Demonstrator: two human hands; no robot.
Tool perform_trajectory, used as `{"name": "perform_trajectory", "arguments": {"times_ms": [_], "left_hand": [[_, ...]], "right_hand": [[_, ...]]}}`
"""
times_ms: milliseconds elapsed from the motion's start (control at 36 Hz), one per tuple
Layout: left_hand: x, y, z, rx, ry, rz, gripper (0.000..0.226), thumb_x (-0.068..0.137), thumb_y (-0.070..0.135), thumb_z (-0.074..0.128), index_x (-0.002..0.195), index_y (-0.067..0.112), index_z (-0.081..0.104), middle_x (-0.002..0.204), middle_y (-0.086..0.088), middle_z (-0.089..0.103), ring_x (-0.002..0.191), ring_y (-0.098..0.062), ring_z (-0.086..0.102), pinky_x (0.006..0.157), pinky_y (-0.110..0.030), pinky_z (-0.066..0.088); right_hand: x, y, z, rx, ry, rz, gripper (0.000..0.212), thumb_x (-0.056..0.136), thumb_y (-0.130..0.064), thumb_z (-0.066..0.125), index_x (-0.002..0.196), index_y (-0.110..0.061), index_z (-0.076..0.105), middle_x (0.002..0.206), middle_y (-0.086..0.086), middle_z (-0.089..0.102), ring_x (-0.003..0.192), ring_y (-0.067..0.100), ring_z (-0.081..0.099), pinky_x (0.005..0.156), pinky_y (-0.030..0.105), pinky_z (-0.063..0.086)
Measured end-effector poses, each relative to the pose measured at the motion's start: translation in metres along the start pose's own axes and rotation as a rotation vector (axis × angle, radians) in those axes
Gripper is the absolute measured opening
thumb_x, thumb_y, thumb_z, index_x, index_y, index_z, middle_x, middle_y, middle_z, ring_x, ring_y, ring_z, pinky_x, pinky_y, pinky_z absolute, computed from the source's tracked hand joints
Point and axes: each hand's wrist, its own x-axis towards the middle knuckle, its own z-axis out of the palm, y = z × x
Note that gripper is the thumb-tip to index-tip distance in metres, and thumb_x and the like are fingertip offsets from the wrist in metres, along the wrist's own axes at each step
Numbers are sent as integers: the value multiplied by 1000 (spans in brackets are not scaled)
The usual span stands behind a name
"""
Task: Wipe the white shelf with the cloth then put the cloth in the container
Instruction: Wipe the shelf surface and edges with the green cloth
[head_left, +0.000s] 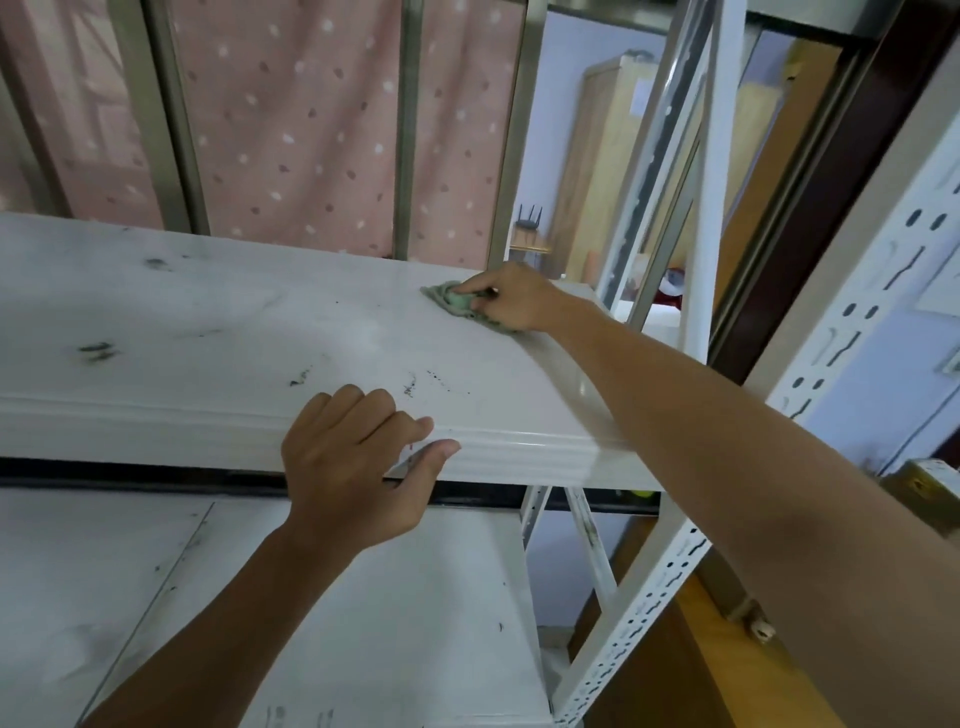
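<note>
The right hand (511, 299) pinches the bunched green cloth (453, 302) under curled fingers, pressing it onto the shelf (234, 322) near its far right corner. The left hand (353, 462) clamps the front edge, fingers on top, thumb along the lip. Best to sweep left in overlapping passes over the dark smudges. Part of the cloth hides under the hand. No container shows, and the shelf's left end is cut off.

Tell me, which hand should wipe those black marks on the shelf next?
Right, probably. The right hand holds the green cloth on the white shelf and can sweep toward the marks. The left hand only grips the front edge.
</note>
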Motion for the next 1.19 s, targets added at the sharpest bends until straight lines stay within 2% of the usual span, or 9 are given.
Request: {"name": "perform_trajectory", "arguments": {"times_ms": [83,306,472,611,722,861,972,1139,1194], "left_hand": [[0,0,0,-7,6,5,29,77,31,89,66,9,73,60,-4,58,50,-29,52,47,-40,39],[0,0,-2,-7,-9,0,29,81,35,85,68,12,72,60,-2,55,53,-26,46,51,-37,34],[4,0,-3,0,-21,0,30,82,35,84,65,14,71,59,1,54,53,-25,45,49,-36,33],[4,-1,-3,-20,15,3,31,80,34,86,64,13,71,60,0,54,57,-23,42,49,-36,34],[3,-1,-2,-20,16,11,32,79,33,88,63,11,71,59,-1,55,53,-25,45,48,-37,35],[3,-4,-1,15,0,52,29,74,33,91,63,13,73,57,0,57,48,-26,47,46,-36,35],[5,-5,1,25,-13,49,28,72,31,91,62,13,73,55,-1,56,46,-28,46,46,-36,35],[3,-2,-2,26,-21,30,29,74,32,90,62,12,73,56,-2,57,48,-28,48,48,-36,35],[3,-1,-1,20,-23,15,28,74,31,90,62,12,72,57,-2,56,48,-28,48,48,-37,36]], "right_hand": [[-20,-22,0,39,-23,-93,36,95,-15,59,127,-28,65,130,-5,63,117,14,57,102,25,42],[-82,-59,6,109,27,-286,33,91,-13,65,122,-24,69,111,-3,71,93,10,62,88,22,45],[-59,-40,2,-151,170,-87,36,93,-15,57,123,-32,67,120,-4,69,102,25,63,84,27,48],[-29,-1,-11,-260,120,127,41,96,-14,47,126,-34,66,119,0,68,93,22,60,66,19,41],[-8,20,-11,-236,137,253,40,97,-14,44,127,-28,65,129,-2,63,107,23,60,79,19,41],[9,39,-16,-205,153,331,40,98,-12,42,128,-27,64,125,5,63,108,26,60,91,30,50],[14,58,-21,-203,150,424,37,102,-18,39,132,-23,60,125,5,60,111,27,58,90,26,49],[6,69,-24,-206,128,370,31,99,-28,50,124,-21,66,121,3,65,87,14,56,67,20,42],[0,66,-25,-220,110,343,30,97,-25,54,124,-20,67,120,-2,67,83,10,56,68,20,47]]}}
